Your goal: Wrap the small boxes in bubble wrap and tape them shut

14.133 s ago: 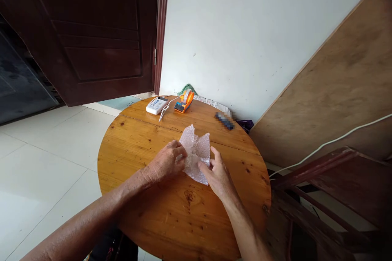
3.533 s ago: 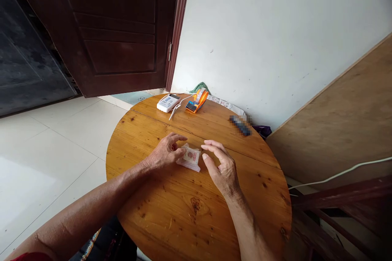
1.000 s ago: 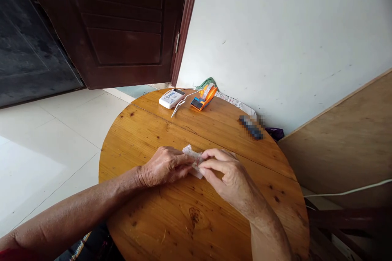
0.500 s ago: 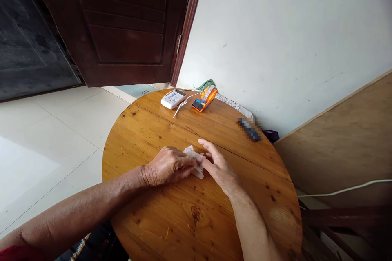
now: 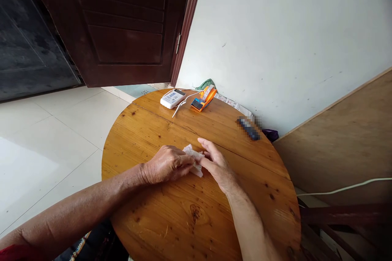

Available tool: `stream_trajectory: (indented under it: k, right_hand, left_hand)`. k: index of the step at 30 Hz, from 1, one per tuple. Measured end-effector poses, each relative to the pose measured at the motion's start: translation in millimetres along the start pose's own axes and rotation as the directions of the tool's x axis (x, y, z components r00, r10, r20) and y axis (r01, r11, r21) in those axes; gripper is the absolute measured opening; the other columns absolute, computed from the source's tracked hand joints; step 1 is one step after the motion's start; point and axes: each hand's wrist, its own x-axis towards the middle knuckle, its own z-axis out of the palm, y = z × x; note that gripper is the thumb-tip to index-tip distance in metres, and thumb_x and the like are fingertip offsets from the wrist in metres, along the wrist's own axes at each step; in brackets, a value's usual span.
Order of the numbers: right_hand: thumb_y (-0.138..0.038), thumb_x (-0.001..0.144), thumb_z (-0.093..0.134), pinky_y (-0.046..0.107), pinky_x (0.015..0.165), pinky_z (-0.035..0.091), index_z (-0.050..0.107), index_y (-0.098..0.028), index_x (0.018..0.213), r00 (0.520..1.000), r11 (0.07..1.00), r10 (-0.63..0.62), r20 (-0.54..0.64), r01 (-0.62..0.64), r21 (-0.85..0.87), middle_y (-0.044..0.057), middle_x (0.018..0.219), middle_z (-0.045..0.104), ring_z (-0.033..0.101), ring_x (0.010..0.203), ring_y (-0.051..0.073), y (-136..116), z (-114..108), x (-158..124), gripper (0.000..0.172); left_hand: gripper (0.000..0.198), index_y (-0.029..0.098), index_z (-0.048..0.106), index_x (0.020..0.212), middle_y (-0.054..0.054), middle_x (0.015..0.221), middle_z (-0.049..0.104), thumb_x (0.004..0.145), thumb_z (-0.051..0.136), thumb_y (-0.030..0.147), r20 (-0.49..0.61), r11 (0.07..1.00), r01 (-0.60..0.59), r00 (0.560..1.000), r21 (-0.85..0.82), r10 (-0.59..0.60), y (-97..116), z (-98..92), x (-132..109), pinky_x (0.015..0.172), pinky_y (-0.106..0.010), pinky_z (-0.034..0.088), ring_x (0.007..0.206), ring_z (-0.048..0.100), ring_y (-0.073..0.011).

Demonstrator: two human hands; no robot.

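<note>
A small crumpled, whitish translucent plastic wrapper (image 5: 198,171) is between my two hands, just above or on the round wooden table (image 5: 137,220); I cannot tell which. My left hand (image 5: 170,164) is closed, its thumb and fingers pinching the wrapper from the left. From the right, my right hand (image 5: 217,167) grips the wrapper's other side with its thumb and curled fingers, while the index finger stretches out past it. What the wrapper contains, if anything, is hidden by the fingers.
At the table's far side lie a white box-shaped device (image 5: 172,99) with a white cable (image 5: 179,108) and an orange tape dispenser (image 5: 203,100). A dark, pixelated object (image 5: 248,129) lies near the right edge. A white wall (image 5: 275,40) and a dark red door (image 5: 128,40) stand behind.
Both hands keep almost the same pose around the wrapper. The whole view has shifted very slightly; nothing has been let go or taken up.
</note>
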Motion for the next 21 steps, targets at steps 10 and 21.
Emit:
stream_trajectory:
  k: [10, 21]
  right_hand:
    - [-0.035, 0.066, 0.073, 0.046, 0.111, 0.035, 0.051, -0.027, 0.137, 0.996, 0.999, -0.031, 0.088, 0.032, -0.010, 0.007, 0.139, 0.055, 0.043, 0.135, 0.029, -2.8, 1.1, -3.0, 0.075]
    - [-0.037, 0.067, 0.075, 0.045, 0.108, 0.038, 0.062, -0.028, 0.125, 0.996, 0.992, -0.081, -0.024, 0.083, 0.091, 0.008, 0.143, 0.055, 0.046, 0.135, 0.028, 4.8, 4.2, 8.1, 0.060]
  left_hand:
    - [0.022, 0.022, 0.070, 0.107, -0.003, 0.085, 0.076, 0.093, 0.054, 0.024, -0.006, 1.000, 0.013, 1.000, -0.014, -0.013, -1.2, 0.5, -1.2, 0.065, -0.021, 0.048, 0.073, 0.070, -0.0139]
    - [0.019, 0.023, 0.072, 0.100, -0.003, 0.081, 0.076, 0.093, 0.057, 0.032, -0.031, 0.996, 0.058, 0.998, -0.075, -0.060, -0.1, -0.7, 0.2, 0.064, -0.019, 0.048, 0.070, 0.070, -0.0135]
